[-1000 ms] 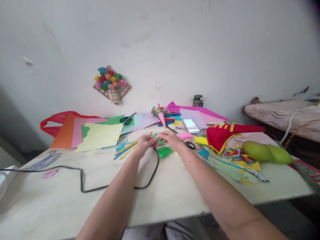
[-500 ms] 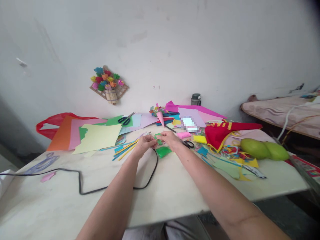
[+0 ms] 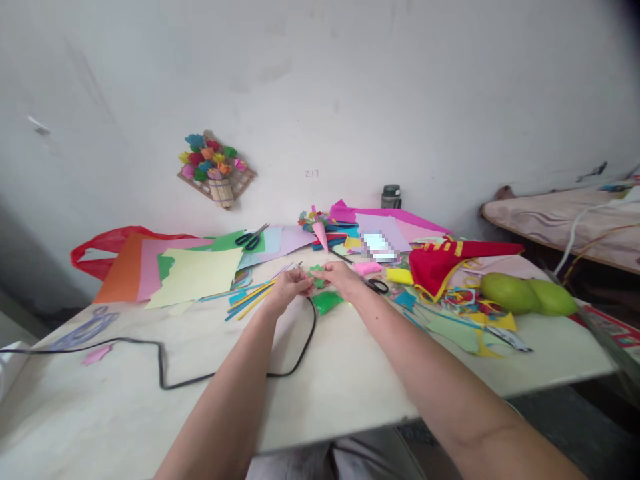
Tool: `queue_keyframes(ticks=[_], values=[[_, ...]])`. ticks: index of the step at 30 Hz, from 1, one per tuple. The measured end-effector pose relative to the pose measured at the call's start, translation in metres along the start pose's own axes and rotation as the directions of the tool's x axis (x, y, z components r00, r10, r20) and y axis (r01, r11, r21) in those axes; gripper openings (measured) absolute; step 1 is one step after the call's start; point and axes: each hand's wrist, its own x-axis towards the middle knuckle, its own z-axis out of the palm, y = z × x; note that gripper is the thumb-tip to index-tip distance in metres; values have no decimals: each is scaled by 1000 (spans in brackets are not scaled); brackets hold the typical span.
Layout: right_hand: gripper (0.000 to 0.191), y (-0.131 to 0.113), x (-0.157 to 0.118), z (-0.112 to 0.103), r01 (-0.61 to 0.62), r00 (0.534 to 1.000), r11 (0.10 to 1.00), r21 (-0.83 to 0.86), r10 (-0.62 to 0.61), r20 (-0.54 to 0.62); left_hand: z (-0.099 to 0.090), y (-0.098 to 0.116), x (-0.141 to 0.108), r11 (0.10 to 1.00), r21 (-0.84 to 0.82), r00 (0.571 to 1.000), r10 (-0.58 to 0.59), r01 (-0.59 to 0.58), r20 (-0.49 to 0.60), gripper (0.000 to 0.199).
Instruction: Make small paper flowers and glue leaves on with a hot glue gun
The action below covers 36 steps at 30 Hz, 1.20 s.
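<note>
Green piece (image 3: 317, 269): jagged outline formed; remaining work not determinable.
Right hand (image 3: 339, 275) pinches it, fingers nearly closed; left hand (image 3: 291, 285), fingers curled together at its edge, grip unclear.

Green piece (image 3: 319, 283) partly hidden by fingers (image 3: 325, 271); details too small.

At 12 o'clock, between the hands, the cut paper (image 3: 318, 275) is green; the packet (image 3: 327, 302) just nearer is a brighter green. Toward 11, the sheets are mixed — orange paper (image 3: 119, 270) and pale yellow paper (image 3: 197, 275). The strips (image 3: 251, 299) are yellow and blue. Around 1 o'clock, the cloth (image 3: 434, 268) is red with yellow edging and bands — the fruits (image 3: 507, 293) beyond it, toward 2, plain green.
</note>
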Motion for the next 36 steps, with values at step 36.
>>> queue_keyframes(ticks=[36], values=[[21,-12,-6,1,-89,995,992,91,92,-28,1,1,0,991,120,998,56,-57,10,21]])
